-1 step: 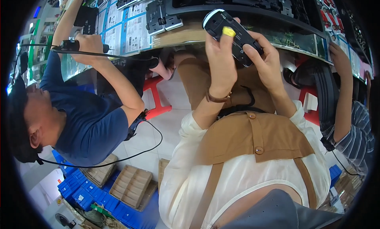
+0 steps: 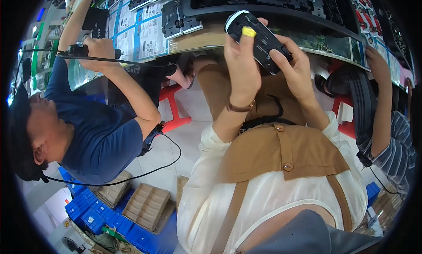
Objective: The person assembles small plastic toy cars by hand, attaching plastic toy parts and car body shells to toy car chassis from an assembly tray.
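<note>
I hold a black oblong device (image 2: 263, 39) with a white rim up in front of the workbench, gripped from both sides. My left hand (image 2: 241, 65) wraps around its left end, and a small yellow piece (image 2: 249, 31) sits at that hand's fingertip on the device's top. My right hand (image 2: 295, 67) grips its right end, fingers curled over the black face. A brown band (image 2: 239, 107) circles my left wrist. My tan apron and cream sleeves fill the lower middle.
A person in a dark blue shirt (image 2: 101, 144) on the left holds a black corded tool (image 2: 79, 49) at the workbench (image 2: 198, 38). Another person's striped sleeve (image 2: 398, 144) is at the right. A red stool (image 2: 173, 109), blue crates (image 2: 88, 210) and cardboard trays (image 2: 147, 205) stand on the floor.
</note>
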Tool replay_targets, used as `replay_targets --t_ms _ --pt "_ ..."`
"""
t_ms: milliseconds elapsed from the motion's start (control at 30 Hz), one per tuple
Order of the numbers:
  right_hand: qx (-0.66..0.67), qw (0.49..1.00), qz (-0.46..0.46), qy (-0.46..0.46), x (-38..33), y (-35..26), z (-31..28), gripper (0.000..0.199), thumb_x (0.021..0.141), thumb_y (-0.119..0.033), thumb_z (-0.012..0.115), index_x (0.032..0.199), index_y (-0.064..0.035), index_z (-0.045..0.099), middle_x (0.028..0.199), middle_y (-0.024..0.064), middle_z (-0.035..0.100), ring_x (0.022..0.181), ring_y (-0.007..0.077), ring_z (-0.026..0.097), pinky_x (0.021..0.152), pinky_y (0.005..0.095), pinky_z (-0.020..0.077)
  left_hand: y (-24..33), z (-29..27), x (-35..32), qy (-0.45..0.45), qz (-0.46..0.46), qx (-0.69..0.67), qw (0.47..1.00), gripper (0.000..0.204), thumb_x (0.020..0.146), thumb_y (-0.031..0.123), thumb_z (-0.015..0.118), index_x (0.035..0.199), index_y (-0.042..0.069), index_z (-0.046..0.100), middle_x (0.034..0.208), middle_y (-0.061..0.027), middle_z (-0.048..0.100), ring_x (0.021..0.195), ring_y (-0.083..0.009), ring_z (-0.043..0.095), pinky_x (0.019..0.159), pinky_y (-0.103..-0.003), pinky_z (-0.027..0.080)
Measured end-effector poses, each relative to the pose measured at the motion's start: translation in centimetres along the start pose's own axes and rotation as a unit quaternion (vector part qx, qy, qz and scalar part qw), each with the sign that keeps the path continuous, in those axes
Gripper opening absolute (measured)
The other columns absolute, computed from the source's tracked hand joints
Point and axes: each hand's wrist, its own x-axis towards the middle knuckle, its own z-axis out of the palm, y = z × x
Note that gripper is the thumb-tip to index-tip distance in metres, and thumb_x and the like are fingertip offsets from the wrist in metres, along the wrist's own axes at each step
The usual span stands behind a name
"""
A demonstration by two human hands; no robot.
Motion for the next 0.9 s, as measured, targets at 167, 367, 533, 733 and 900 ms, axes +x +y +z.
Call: replay_targets --t_ms 167,367,533,733,900 --pt "0.073 0.997 -0.016 0.004 -0.4 -0.1 0.4 0.039 0.085 -0.016 0.061 0.117 0.0012 0.049 0.098 0.0057 0.057 0.080 0.0069 0.055 0.058 0.0193 0.0474 -0.2 0.2 0.4 0.002 0.026 -0.012 1.000 0.026 0.091 0.012 0.049 0.113 -0.001 0.043 0.104 -0.0155 0.058 0.092 -0.0228 0.060 0.077 -0.030 0.053" --pt "0.080 0.996 0.025 -0.019 -0.9 0.4 -0.3 0.043 0.082 -0.010 0.063 0.119 0.0044 0.046 0.101 0.0091 0.057 0.080 0.0086 0.058 0.060 0.0197 0.0513 -0.4 0.3 0.6 0.022 0.000 -0.032 0.999 0.025 0.090 0.015 0.053 0.110 0.001 0.045 0.102 -0.0140 0.058 0.087 -0.0232 0.062 0.071 -0.030 0.054" --pt "0.106 0.993 0.034 -0.031 -1.3 0.2 -0.4 0.040 0.086 -0.012 0.057 0.122 0.0020 0.045 0.105 0.0083 0.056 0.083 0.0110 0.058 0.068 0.0251 0.0540 -0.2 0.8 0.5 0.033 0.018 0.005 0.999 0.026 0.089 0.016 0.055 0.109 0.001 0.046 0.100 -0.0134 0.059 0.083 -0.0214 0.062 0.069 -0.029 0.054" --pt "0.205 0.974 0.094 -0.020 -1.3 -0.3 -1.0 0.038 0.090 -0.010 0.051 0.125 0.0012 0.044 0.111 0.0098 0.054 0.090 0.0127 0.057 0.069 0.0267 0.0547 -0.3 0.5 1.1 0.025 -0.020 -0.024 0.999 0.026 0.091 0.017 0.049 0.109 -0.002 0.047 0.105 -0.0153 0.058 0.093 -0.0261 0.060 0.076 -0.036 0.053" --pt "0.150 0.987 0.052 -0.014 -1.3 0.5 -1.4 0.037 0.089 -0.009 0.050 0.124 0.0022 0.045 0.109 0.0103 0.055 0.087 0.0132 0.059 0.068 0.0260 0.0549 -1.0 0.5 0.9 0.020 -0.002 0.007 1.000 0.024 0.092 0.015 0.047 0.110 -0.002 0.047 0.107 -0.0154 0.058 0.096 -0.0269 0.060 0.078 -0.036 0.053"
